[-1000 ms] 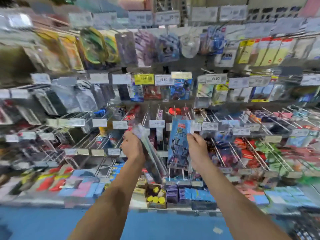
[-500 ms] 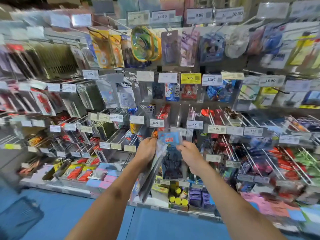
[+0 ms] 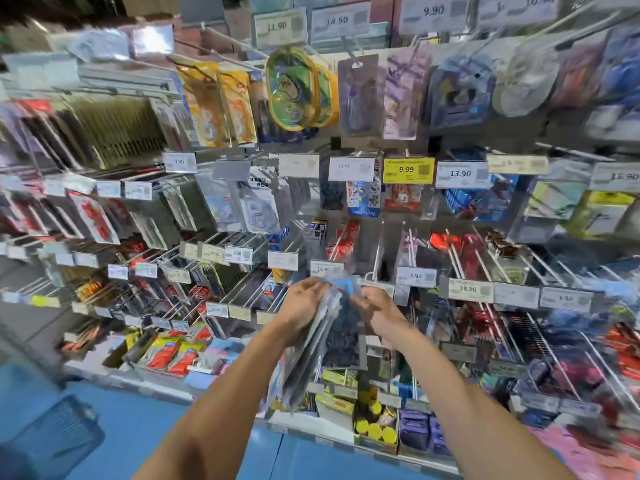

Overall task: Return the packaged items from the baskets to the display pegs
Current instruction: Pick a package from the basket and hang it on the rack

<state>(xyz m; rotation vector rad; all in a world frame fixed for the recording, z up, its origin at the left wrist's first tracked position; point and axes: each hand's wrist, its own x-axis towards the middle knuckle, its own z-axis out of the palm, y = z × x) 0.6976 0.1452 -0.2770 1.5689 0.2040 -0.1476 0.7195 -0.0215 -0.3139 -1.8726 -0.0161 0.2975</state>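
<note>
Your left hand (image 3: 304, 308) has its fingers wrapped round a bunch of flat packs (image 3: 310, 365). They hang down out of your fist, tilted toward the floor (image 3: 145, 431). Your right hand (image 3: 379, 311) is right beside it, fingers curled and pinching the top of a blue-topped pack (image 3: 343, 327). That pack sits between your two hands and touches the bunch. Everything there is motion-blurred, so I can't read what's printed on either.

Both hands are up in front of the lower middle of the display rack (image 3: 346, 147). They're just under the 16.90 tag (image 3: 325, 268) and a bit left of the 4.90 tag (image 3: 415, 276). The blue-topped pack is not on any peg; it's in your fingers, out in front of the row of white pegs (image 3: 453, 259).

Higher up the rack, near its middle, there's a yellow 9.99 tag (image 3: 408, 170). Down at the rack's bottom edge, below your right wrist, sits a box of yellow-capped things (image 3: 375, 429). A blue basket (image 3: 52, 441) is on the floor off the rack's lower left corner, well apart from both hands.
</note>
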